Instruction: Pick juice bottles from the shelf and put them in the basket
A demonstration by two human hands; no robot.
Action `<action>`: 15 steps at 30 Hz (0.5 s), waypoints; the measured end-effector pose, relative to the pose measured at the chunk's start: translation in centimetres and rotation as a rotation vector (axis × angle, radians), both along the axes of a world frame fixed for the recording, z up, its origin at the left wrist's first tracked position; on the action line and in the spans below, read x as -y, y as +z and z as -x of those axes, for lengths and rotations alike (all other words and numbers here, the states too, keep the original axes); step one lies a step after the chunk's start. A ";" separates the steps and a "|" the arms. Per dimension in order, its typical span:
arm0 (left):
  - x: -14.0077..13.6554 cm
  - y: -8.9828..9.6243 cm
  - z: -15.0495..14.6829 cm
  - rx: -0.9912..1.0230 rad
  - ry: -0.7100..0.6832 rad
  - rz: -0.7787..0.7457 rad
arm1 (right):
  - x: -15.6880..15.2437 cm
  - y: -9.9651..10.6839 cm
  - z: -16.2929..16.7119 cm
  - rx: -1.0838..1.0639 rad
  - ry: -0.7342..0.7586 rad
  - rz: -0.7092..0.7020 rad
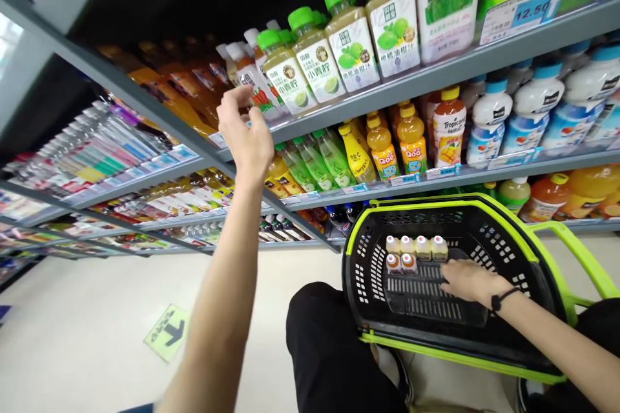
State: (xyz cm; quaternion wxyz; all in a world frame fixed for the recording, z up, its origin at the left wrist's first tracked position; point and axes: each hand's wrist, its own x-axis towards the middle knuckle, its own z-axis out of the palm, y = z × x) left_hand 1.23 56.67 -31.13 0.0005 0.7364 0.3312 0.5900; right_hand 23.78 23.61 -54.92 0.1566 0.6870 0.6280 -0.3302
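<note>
Though high, left hand [246, 135] half-curled.

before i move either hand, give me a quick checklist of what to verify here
1. Left hand at the shelf: ok, raised beside the carrot-label bottles.
2. Left fingers touching a bottle: cannot tell, the hand covers the spot.
3. Green-capped bottles standing upright: ok.
4. Six small bottles upright in the basket: ok, four in one row, two in the other, caps up.
5. Right hand inside the basket: ok, near the bottles.
6. Basket supported underneath: cannot tell, its underside is hidden.
</note>
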 end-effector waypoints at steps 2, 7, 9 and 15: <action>-3.1 2.8 0.5 -0.109 0.116 0.046 | 0.1 -0.2 0.1 -0.001 0.003 -0.003; -9.5 8.7 -0.1 -0.470 0.124 0.137 | -0.3 -0.4 0.5 -0.003 0.008 -0.014; -11.0 10.1 -0.3 -0.492 0.064 0.177 | -0.3 -0.4 0.7 -0.002 0.008 -0.011; -12.3 9.8 0.1 -0.329 0.061 0.149 | 0.2 -0.3 0.8 -0.011 0.016 -0.022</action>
